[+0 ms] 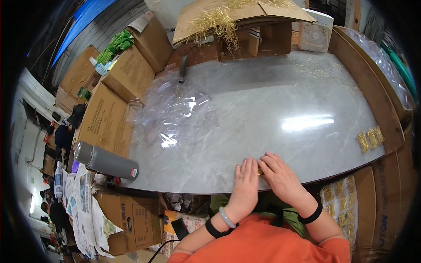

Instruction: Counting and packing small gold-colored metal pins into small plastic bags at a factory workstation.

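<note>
My left hand [244,186] and my right hand [281,177] meet at the near edge of the grey tabletop [245,118]. Between their fingers shows a small bundle of gold wire pieces [260,171], pressed from both sides and mostly covered. The fingers of each hand are held together, the right ones slanting in over the bundle. Several similar gold bundles [370,139] lie in a row by the table's right edge. Loose gold wire pieces [326,72] are scattered at the far right of the tabletop.
Clear plastic sleeves [175,114] spread over the left side. A grey bottle [107,161] lies at the near left corner beside cardboard boxes [105,118]. A heap of gold wire [219,26] hangs over a carton at the back, near a white fan [315,33]. Packed bundles [342,201] sit below right.
</note>
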The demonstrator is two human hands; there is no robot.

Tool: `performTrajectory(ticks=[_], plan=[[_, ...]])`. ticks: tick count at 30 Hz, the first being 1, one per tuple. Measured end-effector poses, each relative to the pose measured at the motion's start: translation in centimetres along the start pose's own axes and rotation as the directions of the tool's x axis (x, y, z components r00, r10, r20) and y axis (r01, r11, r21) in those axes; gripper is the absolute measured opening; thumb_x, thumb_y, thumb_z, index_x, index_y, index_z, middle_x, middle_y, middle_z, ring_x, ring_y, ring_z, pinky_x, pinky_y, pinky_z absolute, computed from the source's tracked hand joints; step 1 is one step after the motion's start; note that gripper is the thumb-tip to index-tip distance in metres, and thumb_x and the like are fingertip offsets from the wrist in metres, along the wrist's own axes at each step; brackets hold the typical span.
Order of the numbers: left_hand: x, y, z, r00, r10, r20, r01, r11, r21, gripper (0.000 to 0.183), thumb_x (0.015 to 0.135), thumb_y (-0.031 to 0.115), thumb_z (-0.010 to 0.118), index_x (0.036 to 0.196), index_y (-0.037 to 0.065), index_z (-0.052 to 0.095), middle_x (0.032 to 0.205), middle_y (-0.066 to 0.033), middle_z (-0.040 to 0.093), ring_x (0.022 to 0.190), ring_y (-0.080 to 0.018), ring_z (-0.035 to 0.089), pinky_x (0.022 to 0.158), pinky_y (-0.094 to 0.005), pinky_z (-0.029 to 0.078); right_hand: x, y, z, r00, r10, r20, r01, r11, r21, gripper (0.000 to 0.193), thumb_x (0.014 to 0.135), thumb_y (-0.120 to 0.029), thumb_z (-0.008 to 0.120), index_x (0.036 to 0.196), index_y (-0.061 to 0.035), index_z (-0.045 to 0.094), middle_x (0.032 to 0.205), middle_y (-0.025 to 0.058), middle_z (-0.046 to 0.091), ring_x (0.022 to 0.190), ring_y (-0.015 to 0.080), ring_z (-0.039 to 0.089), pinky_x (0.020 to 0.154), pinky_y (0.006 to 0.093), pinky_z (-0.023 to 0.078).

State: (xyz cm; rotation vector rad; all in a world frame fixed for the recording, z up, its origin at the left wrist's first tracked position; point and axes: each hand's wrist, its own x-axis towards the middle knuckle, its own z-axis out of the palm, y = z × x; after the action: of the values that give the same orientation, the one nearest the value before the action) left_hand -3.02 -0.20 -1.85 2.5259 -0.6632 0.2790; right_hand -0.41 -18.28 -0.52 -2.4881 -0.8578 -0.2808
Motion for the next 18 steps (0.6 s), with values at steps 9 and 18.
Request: performTrajectory(ticks=[9, 18], plan=[[2.2, -1.9, -2.7, 0.973, -0.201, 0.111, 0.221, 0.951, -0.214, 0.063, 0.104, 0.011, 0.051, 0.156, -0.010, 0.023, 0.146, -0.0357, 0.046, 0.132, -0.0470, 0.053, 0.112, -0.0545, 0.043, -0.5, 2.5, -1.8, 0.996, 0.084, -0.042, -0.081, 0.995, 0.057, 0.042, 0.089, 0.003, 0.055, 0.131, 0.0032, 0.057, 0.133, 0.0186, 0.056, 0.135, 0.0399, 0.049, 0.114, 0.0473, 0.041], [11.8, -15.7, -4.8, 0.557, -0.686, 0.468, 0.370, -0.299, -0.880, 0.049, 0.111, 0.021, 0.040, 0.133, -0.022, 0.036, 0.131, -0.0371, 0.054, 0.118, -0.0439, 0.063, 0.100, -0.0449, 0.059, -1.1, 2.9, -2.1, 0.986, 0.125, -0.111, -0.121, 0.992, 0.040, 0.039, 0.091, -0.004, 0.060, 0.130, 0.0002, 0.058, 0.131, 0.0156, 0.058, 0.133, 0.0383, 0.052, 0.112, 0.0448, 0.044]])
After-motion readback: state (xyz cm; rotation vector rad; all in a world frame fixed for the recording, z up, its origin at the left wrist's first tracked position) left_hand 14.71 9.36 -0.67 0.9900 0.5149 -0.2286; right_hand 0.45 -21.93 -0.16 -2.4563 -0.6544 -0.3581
